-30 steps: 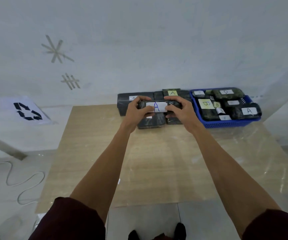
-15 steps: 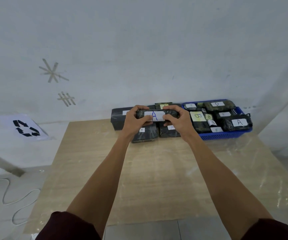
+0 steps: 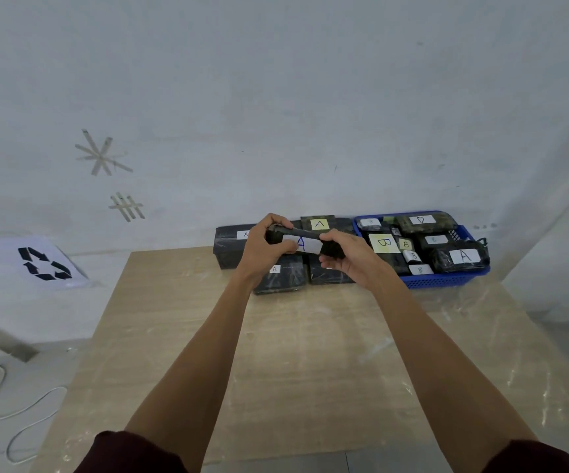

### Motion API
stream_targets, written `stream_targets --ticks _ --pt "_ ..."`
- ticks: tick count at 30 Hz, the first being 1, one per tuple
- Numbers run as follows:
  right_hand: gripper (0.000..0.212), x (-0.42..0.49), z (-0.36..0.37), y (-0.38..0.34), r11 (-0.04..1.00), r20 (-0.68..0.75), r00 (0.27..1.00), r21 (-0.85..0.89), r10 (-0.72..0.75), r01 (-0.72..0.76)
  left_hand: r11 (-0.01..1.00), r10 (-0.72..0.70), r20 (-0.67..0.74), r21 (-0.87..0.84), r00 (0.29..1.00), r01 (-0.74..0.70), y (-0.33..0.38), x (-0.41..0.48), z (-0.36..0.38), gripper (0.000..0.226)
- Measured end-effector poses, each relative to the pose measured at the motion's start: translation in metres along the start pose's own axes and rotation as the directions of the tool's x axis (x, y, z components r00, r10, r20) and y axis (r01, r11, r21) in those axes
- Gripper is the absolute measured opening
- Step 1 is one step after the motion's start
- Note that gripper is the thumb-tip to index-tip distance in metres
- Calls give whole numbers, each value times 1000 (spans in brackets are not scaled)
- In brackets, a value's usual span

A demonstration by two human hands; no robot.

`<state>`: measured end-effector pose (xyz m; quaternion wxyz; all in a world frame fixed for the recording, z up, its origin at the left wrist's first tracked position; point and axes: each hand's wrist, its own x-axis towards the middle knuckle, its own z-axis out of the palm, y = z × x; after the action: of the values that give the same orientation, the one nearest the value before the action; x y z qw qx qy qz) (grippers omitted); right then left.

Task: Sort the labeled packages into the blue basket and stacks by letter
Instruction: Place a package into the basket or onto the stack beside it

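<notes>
A dark wrapped package (image 3: 305, 241) with a white label marked A is held in the air above the far edge of the table. My left hand (image 3: 265, 245) grips its left end and my right hand (image 3: 351, 256) grips its right end. The package is tilted, left end higher. Under and behind it lie several dark packages labelled A, one (image 3: 281, 277) in front and one with a yellow label (image 3: 319, 222) at the back. To the right stands the blue basket (image 3: 447, 279), filled with packages labelled B, D and A.
The wooden table (image 3: 293, 353) reaches from the packages toward me. A white wall with tape marks rises behind it. A sheet with a recycling sign (image 3: 44, 263) hangs on the left. A white cable (image 3: 20, 411) lies on the floor at the left.
Both hands have lifted the A package a little and tilted it, left end up. The camera view has shifted downward, so the table looks lower in the frame.
</notes>
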<state>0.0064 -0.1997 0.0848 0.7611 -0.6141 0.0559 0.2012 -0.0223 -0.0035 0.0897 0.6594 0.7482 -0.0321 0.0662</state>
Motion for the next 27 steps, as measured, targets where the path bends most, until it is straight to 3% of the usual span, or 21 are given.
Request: stream_targets --ticks 3,8,15,27 --pt "5 4 4 2 994 -30 994 2 -108 108 993 -68 -27 -97 997 65 -1 0 4 28" --pt "11 8 10 4 972 13 977 -94 -213 213 976 -160 -19 -156 987 155 -7 4 -3 28" --pt "4 6 21 11 936 -66 945 -176 -320 305 985 -129 -29 -121 991 124 -4 4 -7 12" --pt "9 7 24 10 932 -60 947 -208 -316 297 997 -58 -63 -53 996 55 -5 2 -11 20"
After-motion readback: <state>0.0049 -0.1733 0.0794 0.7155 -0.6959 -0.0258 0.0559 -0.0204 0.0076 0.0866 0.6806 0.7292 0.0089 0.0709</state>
